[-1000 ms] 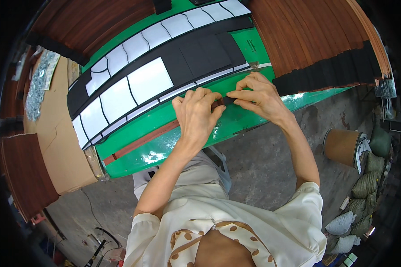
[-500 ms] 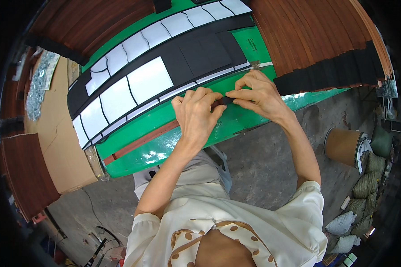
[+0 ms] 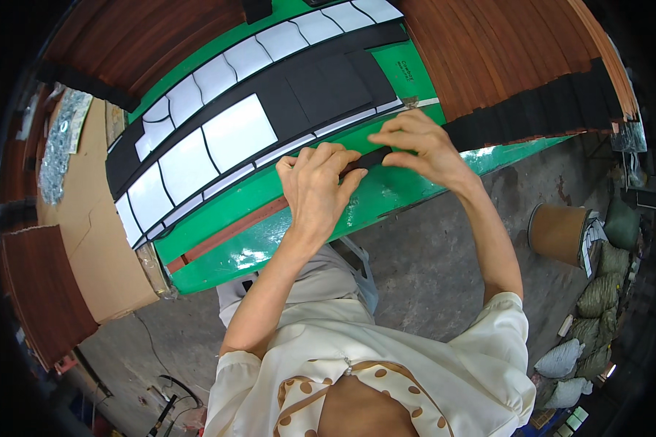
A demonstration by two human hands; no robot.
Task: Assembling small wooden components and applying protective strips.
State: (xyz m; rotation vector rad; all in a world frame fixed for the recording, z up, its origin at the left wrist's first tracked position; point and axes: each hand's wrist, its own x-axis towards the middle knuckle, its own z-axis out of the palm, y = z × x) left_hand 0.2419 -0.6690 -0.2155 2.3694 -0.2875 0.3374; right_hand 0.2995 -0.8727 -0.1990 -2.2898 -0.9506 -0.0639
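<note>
A green table [image 3: 299, 240] runs across the view, with a thin reddish-brown wooden strip [image 3: 226, 229] lying along it. My left hand [image 3: 315, 191] rests flat on the strip's right part, fingers pointing up and right. My right hand [image 3: 419, 146] pinches the end of a narrow black strip [image 3: 372, 158] that shows between the two hands, laid over the wooden one. Beyond the hands lie black sheet pieces [image 3: 321, 95] and white rectangular panels [image 3: 237, 135] in rows.
Stacks of dark brown wooden strips [image 3: 503, 51] lie at the back right and back left. Cardboard [image 3: 95, 240] covers the table's left end. On the concrete floor to the right stand a brown drum [image 3: 557, 233] and several filled sacks [image 3: 598, 298].
My hands have shifted only slightly along the strip; the right hand's fingers have moved a little over the black strip's end.
</note>
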